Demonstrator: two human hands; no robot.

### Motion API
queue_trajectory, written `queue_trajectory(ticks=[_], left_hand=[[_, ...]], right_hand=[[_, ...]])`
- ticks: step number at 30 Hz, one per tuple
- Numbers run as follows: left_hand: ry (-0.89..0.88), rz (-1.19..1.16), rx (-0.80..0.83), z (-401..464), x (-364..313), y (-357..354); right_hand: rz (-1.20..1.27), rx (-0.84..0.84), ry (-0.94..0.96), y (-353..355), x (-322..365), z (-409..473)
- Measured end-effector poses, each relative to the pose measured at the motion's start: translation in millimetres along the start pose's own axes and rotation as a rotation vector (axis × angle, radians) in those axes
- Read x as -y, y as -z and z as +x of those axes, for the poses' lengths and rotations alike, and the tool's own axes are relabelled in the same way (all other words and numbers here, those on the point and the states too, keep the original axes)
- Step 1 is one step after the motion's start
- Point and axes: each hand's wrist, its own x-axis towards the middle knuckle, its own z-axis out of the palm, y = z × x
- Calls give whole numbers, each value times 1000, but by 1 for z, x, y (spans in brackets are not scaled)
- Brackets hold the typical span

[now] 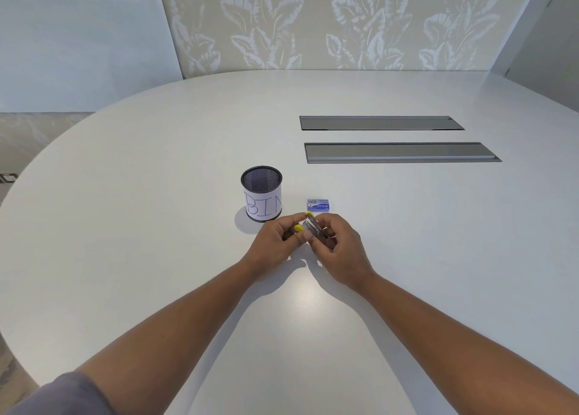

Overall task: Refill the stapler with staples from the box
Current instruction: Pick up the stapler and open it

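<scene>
A small yellow and metal stapler (310, 228) is held just above the white table between both hands. My left hand (275, 242) grips its yellow end from the left. My right hand (340, 245) grips the metal part from the right, fingers curled round it. Much of the stapler is hidden by the fingers. A small blue staple box (318, 205) lies on the table just beyond the hands, apart from them; whether it is open is unclear.
A black mesh cup (262, 193) with a paper label reading "BIN" stands left of the box. Two grey cable hatches (401, 152) are set into the round white table (156, 226) farther back right. A patterned wall stands behind.
</scene>
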Motion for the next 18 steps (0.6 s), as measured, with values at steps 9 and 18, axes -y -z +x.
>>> queue_trajectory(ticks=[9,18], left_hand=[[10,6,-58,7,-4,0],[3,-35,-132,7,-1,-4]], right_hand=[[83,94,-100,3,5,-1],[85,141,-137,4,8,-6]])
